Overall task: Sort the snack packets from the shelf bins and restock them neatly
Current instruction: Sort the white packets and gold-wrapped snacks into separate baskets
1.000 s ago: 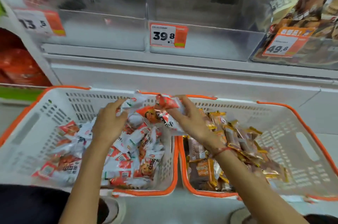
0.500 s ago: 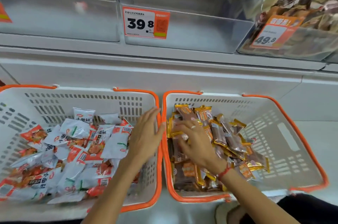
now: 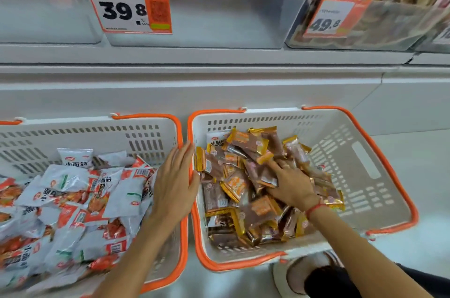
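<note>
Two white baskets with orange rims stand side by side on the floor under the shelf. The left basket holds several white-and-red snack packets. The right basket holds several brown-and-gold packets, with one white packet at the back of the pile. My left hand lies flat with straight fingers on the rims between the baskets. My right hand reaches into the brown-and-gold pile, fingers spread among the packets and partly hidden; it grips none that I can see.
Clear plastic shelf bins sit above: an empty-looking one with a 39.8 price tag and, to its right, one full of brown snacks behind a 49.8 tag. A white shelf front runs behind the baskets. A shoe is at the bottom right.
A second ago both hands held white-and-red packets over the baskets. They let go; my left hand settled on the basket rims and my right hand moved further right in the brown-and-gold pile.
</note>
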Action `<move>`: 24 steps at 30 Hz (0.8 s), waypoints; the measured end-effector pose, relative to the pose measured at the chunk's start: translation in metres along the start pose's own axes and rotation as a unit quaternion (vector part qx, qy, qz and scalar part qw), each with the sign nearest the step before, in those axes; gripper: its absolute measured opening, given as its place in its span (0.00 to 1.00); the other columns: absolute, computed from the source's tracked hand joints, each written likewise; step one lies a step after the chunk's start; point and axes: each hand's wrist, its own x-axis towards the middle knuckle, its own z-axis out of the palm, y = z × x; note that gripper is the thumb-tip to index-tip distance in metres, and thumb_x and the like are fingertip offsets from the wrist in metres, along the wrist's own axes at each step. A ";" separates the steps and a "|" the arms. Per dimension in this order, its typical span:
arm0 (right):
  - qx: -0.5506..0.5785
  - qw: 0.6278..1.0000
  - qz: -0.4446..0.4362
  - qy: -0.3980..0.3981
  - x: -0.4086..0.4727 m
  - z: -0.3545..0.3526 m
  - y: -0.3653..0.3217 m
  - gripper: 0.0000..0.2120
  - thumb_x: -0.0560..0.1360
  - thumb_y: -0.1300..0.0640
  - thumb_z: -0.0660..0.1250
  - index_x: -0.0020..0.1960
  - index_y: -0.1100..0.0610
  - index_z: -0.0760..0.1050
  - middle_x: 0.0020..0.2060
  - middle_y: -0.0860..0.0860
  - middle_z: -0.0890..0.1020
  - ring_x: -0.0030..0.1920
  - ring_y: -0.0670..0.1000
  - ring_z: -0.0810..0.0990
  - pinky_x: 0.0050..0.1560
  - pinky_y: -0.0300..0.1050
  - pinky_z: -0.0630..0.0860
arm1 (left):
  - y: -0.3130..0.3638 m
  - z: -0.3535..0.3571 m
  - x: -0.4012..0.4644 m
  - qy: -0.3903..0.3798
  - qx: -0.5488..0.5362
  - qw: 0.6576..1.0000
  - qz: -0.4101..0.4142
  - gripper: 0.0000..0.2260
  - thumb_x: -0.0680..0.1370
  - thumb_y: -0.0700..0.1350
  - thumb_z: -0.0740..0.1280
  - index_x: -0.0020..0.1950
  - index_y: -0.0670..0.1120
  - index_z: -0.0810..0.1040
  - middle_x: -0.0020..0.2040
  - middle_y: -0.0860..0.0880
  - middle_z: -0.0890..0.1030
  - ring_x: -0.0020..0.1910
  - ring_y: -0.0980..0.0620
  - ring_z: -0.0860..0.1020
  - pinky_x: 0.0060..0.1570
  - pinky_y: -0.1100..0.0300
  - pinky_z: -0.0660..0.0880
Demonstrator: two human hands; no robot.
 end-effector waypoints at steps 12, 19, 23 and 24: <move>0.056 0.979 -0.093 0.172 0.045 -0.039 -0.018 0.12 0.73 0.60 0.69 0.56 0.55 0.79 0.47 0.54 0.82 0.49 0.56 0.81 0.45 0.48 0.75 | -0.002 0.011 0.027 0.058 -0.049 0.996 -0.052 0.25 0.79 0.47 0.65 0.76 0.46 0.63 0.75 0.48 0.66 0.74 0.48 0.63 0.72 0.50 0.61; -0.027 0.985 -0.169 0.004 0.088 0.023 -0.070 0.25 0.79 0.41 0.47 0.70 0.47 0.70 0.74 0.50 0.66 0.72 0.57 0.64 0.70 0.60 0.61 | -0.004 0.010 0.025 0.055 -0.030 0.997 -0.044 0.25 0.80 0.47 0.63 0.77 0.48 0.62 0.76 0.51 0.64 0.77 0.51 0.57 0.72 0.55 0.53; -0.054 0.986 -0.127 -0.091 0.063 0.022 -0.002 0.33 0.75 0.34 0.39 0.73 0.43 0.65 0.75 0.48 0.63 0.75 0.54 0.60 0.71 0.52 0.59 | -0.001 0.008 0.025 0.061 -0.034 0.996 -0.048 0.26 0.80 0.46 0.64 0.77 0.47 0.63 0.76 0.50 0.65 0.76 0.50 0.58 0.73 0.54 0.54; -0.045 0.987 -0.096 -0.121 0.056 0.016 0.013 0.30 0.77 0.33 0.43 0.74 0.42 0.64 0.74 0.49 0.65 0.73 0.55 0.64 0.69 0.51 0.62 | -0.001 0.008 0.025 0.061 -0.035 0.996 -0.047 0.25 0.80 0.45 0.64 0.77 0.47 0.63 0.76 0.50 0.65 0.76 0.50 0.59 0.73 0.53 0.55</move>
